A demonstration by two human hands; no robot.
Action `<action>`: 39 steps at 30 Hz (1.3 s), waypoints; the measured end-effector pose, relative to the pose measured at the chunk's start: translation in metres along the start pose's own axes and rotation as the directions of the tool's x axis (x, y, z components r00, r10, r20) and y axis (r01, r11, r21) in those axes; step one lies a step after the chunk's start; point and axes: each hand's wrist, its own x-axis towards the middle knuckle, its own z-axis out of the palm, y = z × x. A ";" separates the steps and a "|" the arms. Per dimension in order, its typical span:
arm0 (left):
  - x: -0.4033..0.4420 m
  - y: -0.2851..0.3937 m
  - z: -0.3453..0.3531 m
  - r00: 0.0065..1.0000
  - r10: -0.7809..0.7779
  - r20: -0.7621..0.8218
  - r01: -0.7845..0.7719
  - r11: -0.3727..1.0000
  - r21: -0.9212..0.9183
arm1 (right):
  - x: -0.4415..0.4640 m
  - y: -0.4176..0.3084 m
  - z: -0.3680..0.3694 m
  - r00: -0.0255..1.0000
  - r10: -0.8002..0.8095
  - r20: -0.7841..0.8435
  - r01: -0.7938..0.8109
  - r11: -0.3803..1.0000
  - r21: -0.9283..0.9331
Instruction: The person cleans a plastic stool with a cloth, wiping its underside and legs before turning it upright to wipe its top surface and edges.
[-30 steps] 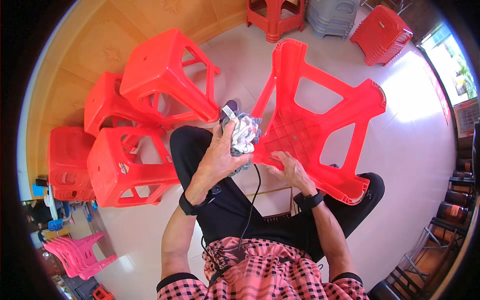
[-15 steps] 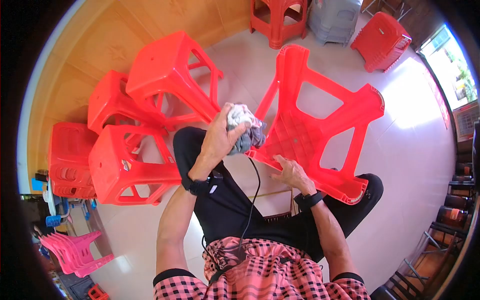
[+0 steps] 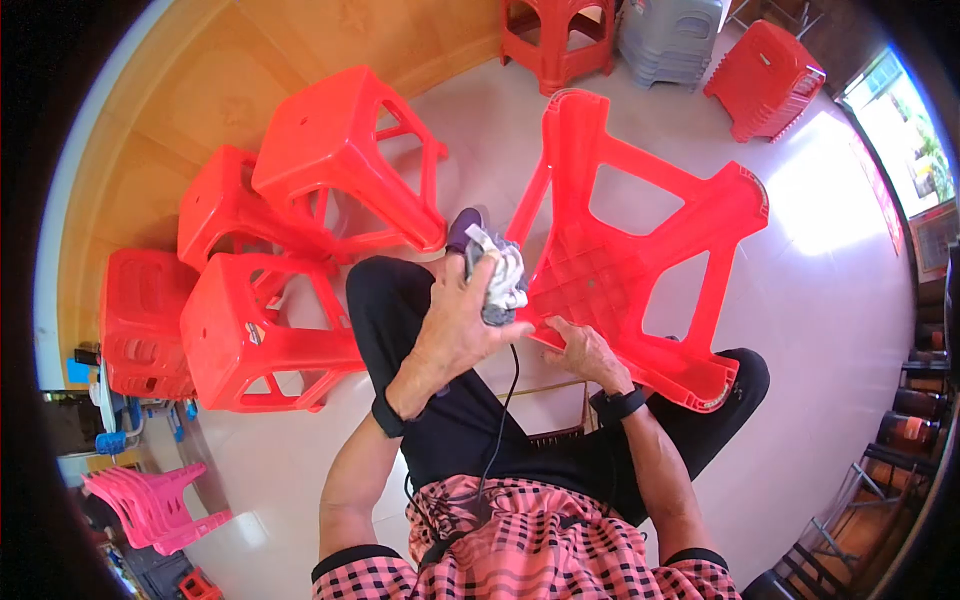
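Red stools (image 3: 315,140) left of fingers of left hand (image 3: 455,325), which is curled round crumpled cloth (image 3: 508,282). Tipped stool (image 3: 590,280), underside showing, just right of those fingers. Right hand (image 3: 590,357): fingers on tipped stool's near edge; gripping or only resting, cannot tell from this angle.

Pale tiled floor (image 3: 830,320) extends below the left fingers (image 3: 479,285). An orange patterned wall (image 3: 190,110) rises ahead and left of them. Red stools (image 3: 310,130) stand to their left; a grey stool stack (image 3: 668,38) stands well ahead. Far to their right, daylight (image 3: 815,190) enters a bright opening (image 3: 905,120), glaring off the floor.
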 end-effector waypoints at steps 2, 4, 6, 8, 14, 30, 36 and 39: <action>-0.003 0.003 -0.004 0.999 0.011 0.046 -0.015 0.995 0.096 | 0.000 -0.001 0.000 0.999 -0.028 -0.029 0.028 0.999 0.014; -0.002 0.003 -0.007 0.995 0.027 0.099 -0.045 0.981 0.190 | 0.000 0.001 0.002 0.999 -0.020 -0.026 0.020 1.000 -0.003; -0.001 -0.004 -0.015 0.980 -0.028 0.199 0.001 0.991 0.133 | -0.001 0.002 0.002 1.000 -0.009 -0.024 0.009 1.000 -0.021; 0.003 -0.015 -0.019 0.970 -0.020 0.243 -0.008 0.993 0.114 | -0.002 0.002 0.002 0.999 -0.034 -0.036 0.033 0.999 -0.012; 0.008 -0.032 -0.016 0.965 0.014 0.262 0.049 0.972 -0.230 | 0.002 0.002 0.001 1.000 -0.004 -0.002 0.004 1.000 0.004; 0.044 -0.090 -0.019 0.837 -0.383 -0.390 -0.144 0.534 -0.833 | 0.001 0.001 0.000 0.999 -0.017 -0.050 0.018 1.000 0.019; 0.020 -0.074 -0.029 0.872 -0.348 -0.344 -0.107 0.551 -0.828 | 0.004 0.008 0.006 0.999 -0.036 -0.034 0.036 0.999 0.002; 0.016 -0.054 -0.025 0.930 -0.274 -0.247 -0.012 0.648 -0.762 | 0.003 0.009 0.007 0.993 -0.087 -0.081 0.088 0.996 0.011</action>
